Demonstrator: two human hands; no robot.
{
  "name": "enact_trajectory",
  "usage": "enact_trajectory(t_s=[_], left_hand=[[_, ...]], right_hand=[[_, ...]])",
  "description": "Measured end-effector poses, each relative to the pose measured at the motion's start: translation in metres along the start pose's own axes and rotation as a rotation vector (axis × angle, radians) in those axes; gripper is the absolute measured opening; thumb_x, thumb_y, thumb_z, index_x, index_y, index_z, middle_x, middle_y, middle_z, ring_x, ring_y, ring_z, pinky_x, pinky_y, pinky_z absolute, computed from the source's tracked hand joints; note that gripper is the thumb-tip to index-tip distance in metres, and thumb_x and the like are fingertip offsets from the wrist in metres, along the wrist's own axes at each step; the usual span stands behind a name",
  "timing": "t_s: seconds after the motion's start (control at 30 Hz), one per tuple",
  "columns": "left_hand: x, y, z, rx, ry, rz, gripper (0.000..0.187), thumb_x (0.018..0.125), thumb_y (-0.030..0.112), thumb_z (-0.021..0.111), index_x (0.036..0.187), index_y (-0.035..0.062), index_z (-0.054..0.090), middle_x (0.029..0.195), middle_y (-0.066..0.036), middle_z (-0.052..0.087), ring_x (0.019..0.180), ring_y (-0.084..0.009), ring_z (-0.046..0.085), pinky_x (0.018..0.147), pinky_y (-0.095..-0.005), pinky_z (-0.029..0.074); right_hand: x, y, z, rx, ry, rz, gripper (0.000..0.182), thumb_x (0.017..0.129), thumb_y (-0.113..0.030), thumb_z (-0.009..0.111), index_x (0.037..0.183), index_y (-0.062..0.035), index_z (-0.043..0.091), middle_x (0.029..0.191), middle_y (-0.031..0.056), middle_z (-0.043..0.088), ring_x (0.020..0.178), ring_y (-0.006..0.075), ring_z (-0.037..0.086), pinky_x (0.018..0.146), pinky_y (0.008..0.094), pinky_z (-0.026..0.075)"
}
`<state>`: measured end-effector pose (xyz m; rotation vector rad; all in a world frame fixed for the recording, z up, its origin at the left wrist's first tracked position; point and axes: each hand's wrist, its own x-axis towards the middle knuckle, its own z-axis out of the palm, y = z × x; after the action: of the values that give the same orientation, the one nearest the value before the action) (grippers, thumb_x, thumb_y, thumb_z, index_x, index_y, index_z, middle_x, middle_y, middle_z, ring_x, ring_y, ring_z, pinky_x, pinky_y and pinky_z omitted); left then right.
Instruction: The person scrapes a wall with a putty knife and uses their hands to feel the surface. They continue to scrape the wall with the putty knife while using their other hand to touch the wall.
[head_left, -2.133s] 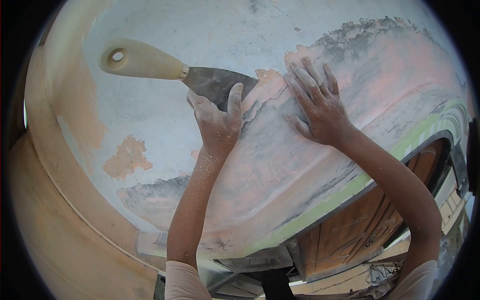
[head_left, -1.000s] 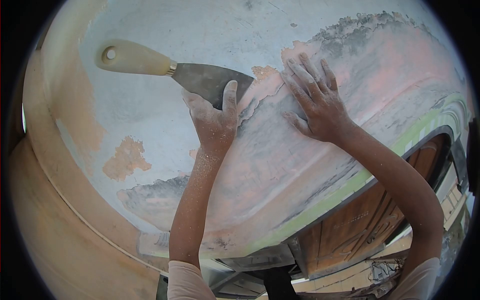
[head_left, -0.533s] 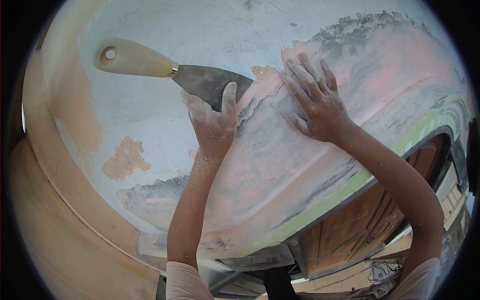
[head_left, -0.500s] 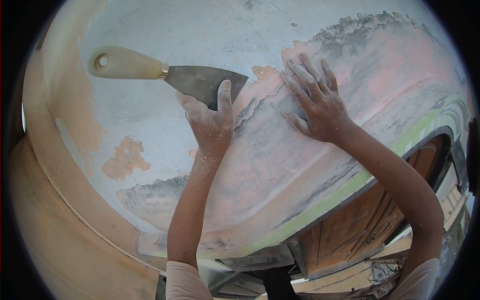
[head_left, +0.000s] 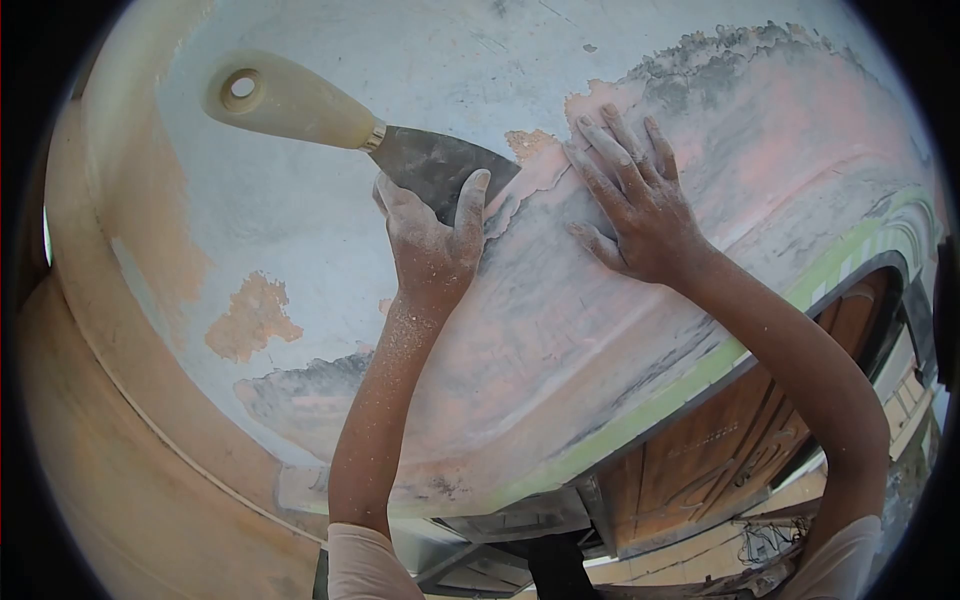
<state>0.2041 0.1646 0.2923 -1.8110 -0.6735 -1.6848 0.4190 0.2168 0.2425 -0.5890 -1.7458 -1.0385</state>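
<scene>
My left hand [head_left: 432, 232], dusted white, grips a putty knife [head_left: 440, 165] by its broad metal blade, thumb on the near face and the other fingers mostly hidden behind it. The knife's pale handle [head_left: 310, 105] points up and left. The blade's front edge is at the ragged border of the peeling paint, beside a pinkish-grey bare patch [head_left: 560, 300]. My right hand [head_left: 645, 205] lies flat on the wall with fingers spread, holding nothing. Its fingertips rest on the pink bare area, right of the blade.
The pale blue painted wall [head_left: 350, 270] has an orange bare spot [head_left: 255, 318] at left. A light green trim band [head_left: 640, 400] runs above a carved wooden door [head_left: 690, 450]. An orange-brown wall [head_left: 150, 440] curves along the left side.
The putty knife has shifted right with my left hand, and its handle has tilted further up. My right hand stays in nearly the same place on the wall.
</scene>
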Motion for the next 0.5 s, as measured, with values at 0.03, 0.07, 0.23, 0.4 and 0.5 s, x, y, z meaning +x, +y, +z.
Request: enact_trajectory(t_s=[0.03, 0.07, 0.23, 0.4, 0.5], left_hand=[[0.002, -0.003, 0.0, 0.01, 0.014, 0.004, 0.057, 0.083, 0.018, 0.067, 0.118, -0.0117, 0.032, 0.108, -0.024, 0.045, 0.098, -0.0316, 0.048, 0.088, -0.0387, 0.039], [0.004, -0.005, 0.0, 0.019, 0.028, 0.009, 0.057, 0.084, 0.018, 0.067, 0.118, -0.0119, 0.032, 0.107, -0.024, 0.045, 0.098, -0.0315, 0.048, 0.088, -0.0387, 0.039], [0.004, 0.0, 0.002, 0.07, -0.011, 0.056, 0.056, 0.084, 0.017, 0.066, 0.118, -0.0118, 0.032, 0.107, -0.024, 0.046, 0.1, -0.0317, 0.048, 0.088, -0.0396, 0.039], [0.009, 0.004, 0.007, 0.071, 0.052, 0.097, 0.054, 0.084, 0.016, 0.067, 0.116, -0.0114, 0.033, 0.102, -0.022, 0.051, 0.092, -0.0284, 0.054, 0.08, -0.0373, 0.044], [0.015, 0.008, 0.007, 0.007, 0.089, 0.027, 0.053, 0.085, 0.016, 0.066, 0.116, -0.0113, 0.033, 0.1, -0.021, 0.052, 0.09, -0.0278, 0.055, 0.078, -0.0366, 0.045]], right_hand=[[0.0, 0.0, 0.001, 0.004, 0.004, -0.002, 0.062, 0.087, -0.041, 0.056, 0.138, -0.0099, 0.037, 0.147, 0.0141, 0.027, 0.14, 0.0317, 0.016, 0.112, 0.0569, 0.007], [0.0, 0.001, 0.002, 0.007, 0.009, -0.003, 0.062, 0.087, -0.041, 0.056, 0.138, -0.0099, 0.037, 0.147, 0.0142, 0.027, 0.14, 0.0317, 0.016, 0.112, 0.0571, 0.007], [0.0, 0.001, 0.001, 0.016, 0.01, -0.003, 0.062, 0.087, -0.041, 0.056, 0.138, -0.01, 0.037, 0.147, 0.0143, 0.027, 0.14, 0.032, 0.016, 0.112, 0.0575, 0.008], [-0.001, 0.001, 0.003, 0.008, 0.009, -0.002, 0.061, 0.087, -0.041, 0.056, 0.138, -0.0108, 0.038, 0.147, 0.0142, 0.028, 0.14, 0.0318, 0.016, 0.112, 0.0575, 0.008], [0.0, 0.001, 0.001, 0.024, 0.014, -0.001, 0.061, 0.087, -0.041, 0.056, 0.138, -0.0107, 0.038, 0.147, 0.0138, 0.027, 0.14, 0.0317, 0.016, 0.112, 0.0577, 0.007]])
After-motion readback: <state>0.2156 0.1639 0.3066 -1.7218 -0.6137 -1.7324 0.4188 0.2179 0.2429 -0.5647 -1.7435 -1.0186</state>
